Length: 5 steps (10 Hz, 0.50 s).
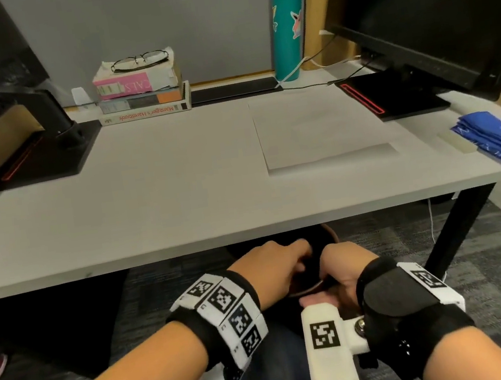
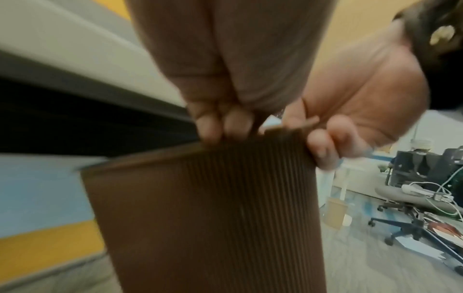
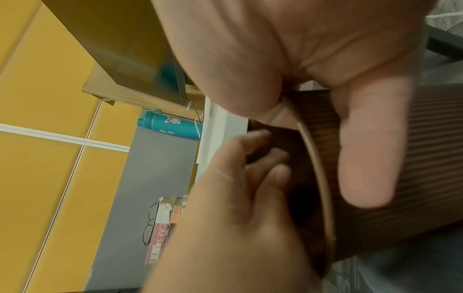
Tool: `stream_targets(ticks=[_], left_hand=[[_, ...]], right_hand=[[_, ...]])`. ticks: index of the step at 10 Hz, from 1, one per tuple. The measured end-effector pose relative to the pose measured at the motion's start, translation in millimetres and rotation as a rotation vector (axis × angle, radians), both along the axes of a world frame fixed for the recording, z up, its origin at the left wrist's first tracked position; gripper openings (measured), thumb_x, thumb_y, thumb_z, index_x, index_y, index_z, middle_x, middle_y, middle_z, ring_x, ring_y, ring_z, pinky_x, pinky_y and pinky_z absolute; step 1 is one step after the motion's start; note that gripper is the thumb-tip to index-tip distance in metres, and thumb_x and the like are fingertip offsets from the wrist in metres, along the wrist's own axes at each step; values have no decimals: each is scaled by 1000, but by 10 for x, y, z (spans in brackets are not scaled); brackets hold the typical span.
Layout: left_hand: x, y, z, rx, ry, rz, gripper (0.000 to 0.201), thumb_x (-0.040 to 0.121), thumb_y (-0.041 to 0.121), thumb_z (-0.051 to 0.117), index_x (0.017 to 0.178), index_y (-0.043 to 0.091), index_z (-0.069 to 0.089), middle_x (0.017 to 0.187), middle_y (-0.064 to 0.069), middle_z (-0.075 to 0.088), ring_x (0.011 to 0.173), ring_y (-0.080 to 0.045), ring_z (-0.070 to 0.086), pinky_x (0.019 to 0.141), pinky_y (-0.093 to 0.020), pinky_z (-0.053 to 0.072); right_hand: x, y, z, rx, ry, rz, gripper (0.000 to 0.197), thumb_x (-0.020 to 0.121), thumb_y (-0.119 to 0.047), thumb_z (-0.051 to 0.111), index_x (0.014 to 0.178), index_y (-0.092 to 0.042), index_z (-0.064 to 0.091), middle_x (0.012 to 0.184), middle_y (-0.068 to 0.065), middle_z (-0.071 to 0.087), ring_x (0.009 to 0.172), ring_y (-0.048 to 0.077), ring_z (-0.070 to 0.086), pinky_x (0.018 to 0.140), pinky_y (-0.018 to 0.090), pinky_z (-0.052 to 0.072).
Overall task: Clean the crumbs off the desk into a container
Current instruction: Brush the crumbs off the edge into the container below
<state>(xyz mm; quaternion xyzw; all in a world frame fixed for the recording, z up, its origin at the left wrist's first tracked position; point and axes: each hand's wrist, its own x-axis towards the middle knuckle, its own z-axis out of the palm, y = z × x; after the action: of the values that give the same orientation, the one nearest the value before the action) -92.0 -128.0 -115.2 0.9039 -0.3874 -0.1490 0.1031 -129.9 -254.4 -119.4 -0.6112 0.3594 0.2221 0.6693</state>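
Head view: brown ribbed cylindrical container (image 1: 306, 278) sits low centre of frame, just below the grey desk (image 1: 177, 184) front edge, mouth up. Left hand (image 1: 273, 270) and right hand (image 1: 341, 273) flank it, equally near.

Left wrist view: left fingers (image 2: 213, 128) curl over the rim; long axis runs down the frame.

Right wrist view: right thumb (image 3: 371, 148) presses the ribbed wall, fingers inside the rim, clamping it.

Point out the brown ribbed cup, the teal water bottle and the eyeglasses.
brown ribbed cup (image 2: 213, 218), left wrist view, on its ribbed side wall.
teal water bottle (image 1: 288, 30), head view, on its body.
eyeglasses (image 1: 141, 60), head view, on the frame's bridge.
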Motion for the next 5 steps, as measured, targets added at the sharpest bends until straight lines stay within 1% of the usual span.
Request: stream_targets(ticks=[1, 2, 3, 4, 5], left_hand=[[-31, -23, 129, -45, 85, -71, 56, 95, 22, 50, 145, 31, 29, 148, 2, 40, 124, -17, 48, 105, -31, 37], [22, -63, 195, -18, -132, -87, 33, 97, 42, 40, 99, 17, 61, 98, 1, 66, 90, -16, 59, 82, -29, 45], [94, -45, 158, -167, -86, -54, 28, 100, 26, 40, 123, 25, 56, 110, 8, 64, 90, -12, 62, 88, -24, 47], [197, 40, 155, -395, -110, -42, 58, 94, 19, 36, 145, 42, 20, 139, 17, 40, 119, 1, 45, 105, -6, 25], [512, 207, 131, -413, -371, 62, 60, 87, 39, 32, 146, 26, 31, 144, -1, 45, 128, -18, 43, 108, -26, 27]], right_hand=[[-17, -48, -5, -55, 4, 50, 26, 99, -10, 31, 83, -11, 52, 77, 8, 59, 63, 21, 60, 43, 26, 55], [7, -88, -5, -73, -19, 38, 19, 98, -12, 33, 98, -11, 51, 79, 8, 58, 64, 22, 60, 52, 30, 56], [48, -197, -75, -105, -11, 22, 26, 99, -15, 29, 111, -14, 51, 81, 7, 59, 65, 22, 61, 57, 31, 54], [41, -359, -110, -68, 19, -36, 36, 99, -15, 28, 129, -11, 47, 94, 8, 57, 73, 24, 60, 59, 30, 55], [50, -591, -136, -34, 82, -69, 44, 99, -7, 29, 142, -13, 33, 85, 4, 43, 66, 16, 47, 31, 15, 44]])
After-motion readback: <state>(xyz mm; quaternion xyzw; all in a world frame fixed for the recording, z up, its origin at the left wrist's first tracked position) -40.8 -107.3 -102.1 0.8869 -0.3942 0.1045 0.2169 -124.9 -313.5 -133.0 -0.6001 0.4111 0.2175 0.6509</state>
